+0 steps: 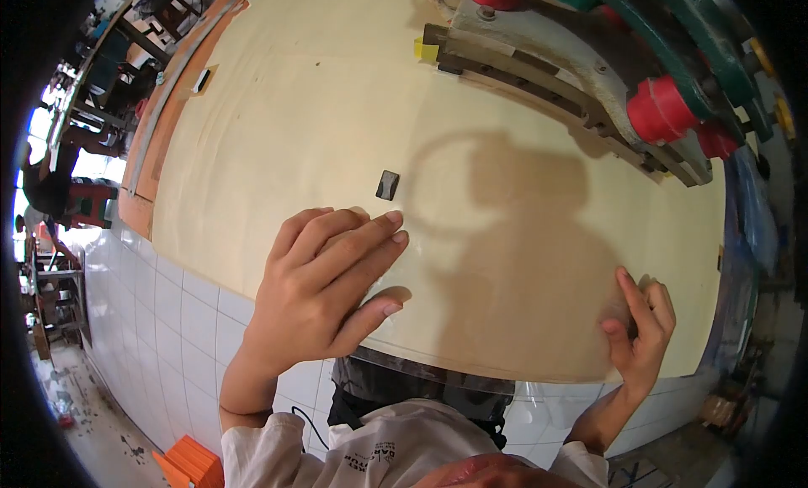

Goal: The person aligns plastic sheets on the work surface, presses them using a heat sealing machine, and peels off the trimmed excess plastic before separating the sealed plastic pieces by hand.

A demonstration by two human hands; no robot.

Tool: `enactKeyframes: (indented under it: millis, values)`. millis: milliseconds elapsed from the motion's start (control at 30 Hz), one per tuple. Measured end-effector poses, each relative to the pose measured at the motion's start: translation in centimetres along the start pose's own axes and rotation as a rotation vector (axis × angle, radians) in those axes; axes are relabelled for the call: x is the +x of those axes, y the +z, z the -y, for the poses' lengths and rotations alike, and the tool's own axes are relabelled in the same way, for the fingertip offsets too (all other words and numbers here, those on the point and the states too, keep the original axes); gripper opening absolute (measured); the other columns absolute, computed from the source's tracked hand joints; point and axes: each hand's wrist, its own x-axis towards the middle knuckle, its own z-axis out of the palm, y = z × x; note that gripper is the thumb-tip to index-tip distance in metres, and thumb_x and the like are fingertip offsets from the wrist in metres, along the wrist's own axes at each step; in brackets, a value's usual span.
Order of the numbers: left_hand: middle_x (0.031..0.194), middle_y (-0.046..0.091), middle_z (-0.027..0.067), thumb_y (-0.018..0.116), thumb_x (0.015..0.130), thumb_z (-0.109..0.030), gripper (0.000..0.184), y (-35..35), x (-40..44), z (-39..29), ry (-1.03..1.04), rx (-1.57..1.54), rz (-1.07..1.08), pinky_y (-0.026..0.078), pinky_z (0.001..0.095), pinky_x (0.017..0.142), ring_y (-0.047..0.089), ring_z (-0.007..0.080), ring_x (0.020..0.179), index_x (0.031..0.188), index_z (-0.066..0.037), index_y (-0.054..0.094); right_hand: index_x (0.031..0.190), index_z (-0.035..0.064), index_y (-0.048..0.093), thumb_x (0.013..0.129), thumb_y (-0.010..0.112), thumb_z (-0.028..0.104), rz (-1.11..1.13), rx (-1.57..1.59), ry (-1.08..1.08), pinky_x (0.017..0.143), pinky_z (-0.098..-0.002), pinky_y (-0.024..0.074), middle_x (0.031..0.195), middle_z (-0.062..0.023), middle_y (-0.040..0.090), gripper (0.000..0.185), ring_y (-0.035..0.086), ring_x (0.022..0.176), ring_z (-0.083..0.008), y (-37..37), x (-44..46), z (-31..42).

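Note:
My left hand (316,290) is over the pale cream sheet (303,109), its fingers stretched out side by side and its thumb apart. Just beyond the fingertips lies a small dark rectangular piece (387,185) with a grey mark on top; a narrow gap separates it from my fingers. Near the right front of the sheet is my right hand (644,328), with the index finger extended, the thumb apart and the other fingers bent. Nothing shows between its fingers. Whether either hand presses on the sheet, I cannot tell.
A heavy machine (581,92) with a metal bar, red knobs and green arms spans the far right. At the left edge run a wooden board and a metal strip (168,92), near a small black-and-white item (201,81). An orange object (192,463) stands on the tiled floor.

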Motion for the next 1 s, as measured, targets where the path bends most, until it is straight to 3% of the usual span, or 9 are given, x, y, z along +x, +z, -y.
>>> enactKeyframes:
  millis: [233,400,433,600,667,767,867,1000]
  values:
    - [0.115,0.067,0.0119,0.065,0.079,-0.034,0.045,0.0,0.0,-0.2,0.002,0.013,0.005,0.045,0.0424,0.089,0.060,0.0310,0.100,0.106,0.001,0.070,0.120,0.0036,0.066,0.080,0.070,0.045,-0.046,0.027,-0.043,0.056,-0.0352,0.0310,0.070,-0.0070,0.034,0.058,0.038,0.063,-0.0231,0.1,0.0,-0.2]
    - [0.113,0.067,0.0162,0.059,0.079,-0.033,0.045,0.3,0.1,-0.8,-0.033,-0.008,-0.024,0.045,0.0441,0.093,0.059,0.0352,0.101,0.103,0.004,0.070,0.118,0.0044,0.067,0.076,0.073,0.041,-0.085,0.057,0.047,0.056,-0.0351,0.0332,0.067,-0.0063,0.036,0.056,0.040,0.062,-0.0231,-0.5,-0.3,-0.5]
    - [0.109,0.068,0.0118,0.064,0.077,-0.029,0.038,0.6,0.3,-1.0,-0.035,-0.038,-0.076,0.045,0.0429,0.089,0.060,0.0311,0.097,0.098,0.001,0.071,0.118,0.0050,0.068,0.076,0.073,0.041,-0.086,0.059,0.037,0.056,-0.0351,0.0340,0.066,-0.0060,0.036,0.055,0.040,0.062,-0.0230,-0.7,-0.4,-0.6]
    - [0.107,0.069,0.0131,0.063,0.078,-0.028,0.038,0.5,0.0,-1.1,-0.018,-0.011,-0.062,0.045,0.0427,0.089,0.060,0.0316,0.097,0.098,0.003,0.071,0.115,0.0062,0.069,0.075,0.073,0.041,-0.063,0.011,0.050,0.057,-0.0355,0.0365,0.068,-0.0066,0.041,0.053,0.043,0.062,-0.0239,-0.8,-0.3,-0.3]
    - [0.114,0.066,0.0179,0.057,0.084,-0.028,0.042,0.4,-0.2,-1.1,-0.060,-0.002,0.028,0.044,0.0462,0.095,0.056,0.0376,0.108,0.105,0.006,0.069,0.114,0.0065,0.069,0.075,0.073,0.041,-0.055,0.008,0.051,0.057,-0.0357,0.0372,0.069,-0.0068,0.042,0.052,0.044,0.063,-0.0243,-0.9,-0.3,-0.2]
    - [0.115,0.066,0.0178,0.058,0.084,-0.027,0.041,0.2,0.0,-1.2,-0.067,-0.020,0.022,0.044,0.0463,0.096,0.055,0.0378,0.108,0.106,0.006,0.069,0.115,0.0069,0.069,0.074,0.075,0.039,-0.075,0.014,0.031,0.058,-0.0357,0.0377,0.069,-0.0067,0.042,0.052,0.045,0.063,-0.0244,-0.8,-0.3,-0.2]
    - [0.108,0.069,0.0135,0.064,0.078,-0.026,0.036,0.5,0.3,-1.4,-0.041,0.001,-0.054,0.044,0.0425,0.090,0.060,0.0321,0.099,0.098,0.004,0.070,0.115,0.0073,0.069,0.073,0.076,0.037,-0.077,0.012,0.054,0.058,-0.0357,0.0380,0.069,-0.0067,0.042,0.052,0.045,0.063,-0.0242,-0.8,-0.3,-0.1]
    - [0.109,0.069,0.0132,0.065,0.077,-0.024,0.036,0.4,0.3,-1.4,-0.039,-0.012,-0.057,0.044,0.0421,0.090,0.060,0.0322,0.099,0.099,0.004,0.070,0.114,0.0077,0.069,0.072,0.077,0.036,-0.095,0.024,0.063,0.058,-0.0355,0.0382,0.068,-0.0062,0.043,0.051,0.046,0.063,-0.0235,-0.7,-0.3,0.0]
